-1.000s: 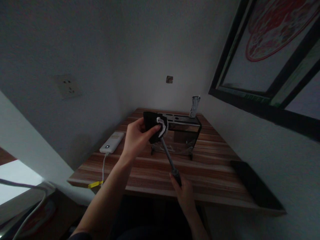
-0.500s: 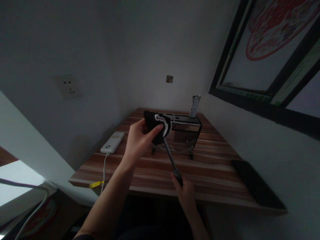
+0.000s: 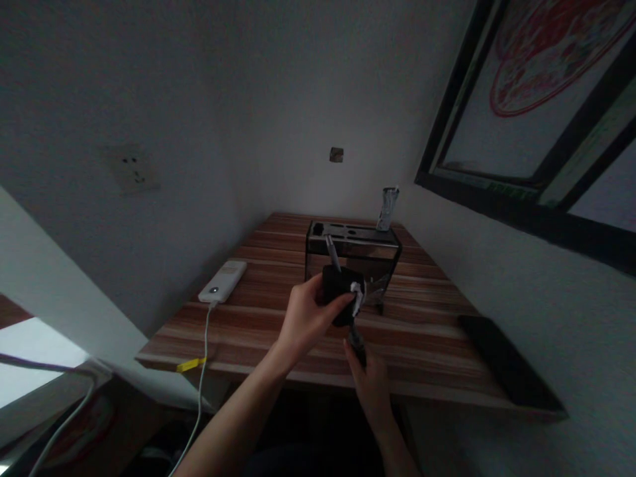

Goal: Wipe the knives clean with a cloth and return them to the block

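Note:
My right hand (image 3: 370,381) is closed around the dark handle of a knife (image 3: 332,250) with a narrow grey blade. The blade slants up and away to the left, its tip pointing toward the rack. My left hand (image 3: 311,311) pinches a folded black cloth (image 3: 338,281) with a crumpled white edge around the blade, low down close to the handle. The cloth hides the middle of the blade. Just behind stands a black knife rack (image 3: 365,234) with slots in its top, partly covered by the cloth. A plastic-wrapped piece (image 3: 387,209) sticks up from its right end.
The striped wooden table (image 3: 422,344) carries a white power bank (image 3: 223,281) with a white cable (image 3: 206,334) on the left. A black flat slab (image 3: 509,364) lies at the right edge. Walls border the table, with a socket (image 3: 132,169) on the left one.
My left hand has slid the cloth down the blade toward the handle, to the right and nearer me. The blade's tip now shows above the cloth. My right hand has barely moved.

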Demonstrator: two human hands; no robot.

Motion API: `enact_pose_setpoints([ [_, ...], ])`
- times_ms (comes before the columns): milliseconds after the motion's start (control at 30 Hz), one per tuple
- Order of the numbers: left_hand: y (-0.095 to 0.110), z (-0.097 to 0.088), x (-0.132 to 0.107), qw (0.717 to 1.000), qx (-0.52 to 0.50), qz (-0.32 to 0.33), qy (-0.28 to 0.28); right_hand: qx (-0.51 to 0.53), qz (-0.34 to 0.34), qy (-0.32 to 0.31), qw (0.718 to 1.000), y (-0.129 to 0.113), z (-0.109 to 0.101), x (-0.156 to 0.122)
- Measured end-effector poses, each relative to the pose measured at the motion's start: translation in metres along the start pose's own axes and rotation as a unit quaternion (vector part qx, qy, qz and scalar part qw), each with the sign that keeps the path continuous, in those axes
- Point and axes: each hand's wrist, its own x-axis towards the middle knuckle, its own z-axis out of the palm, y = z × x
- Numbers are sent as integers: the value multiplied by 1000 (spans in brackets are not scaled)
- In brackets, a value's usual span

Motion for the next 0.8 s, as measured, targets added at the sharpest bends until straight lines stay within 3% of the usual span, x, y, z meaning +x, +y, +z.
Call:
enact_pose_setpoints([
  [400,-35,21,-16,997,45,-29,-53,22,-13,3,1000,4,-3,1],
  [800,-46,25,-34,997,22,-52,-45,27,-10,1,1000,5,-3,0],
])
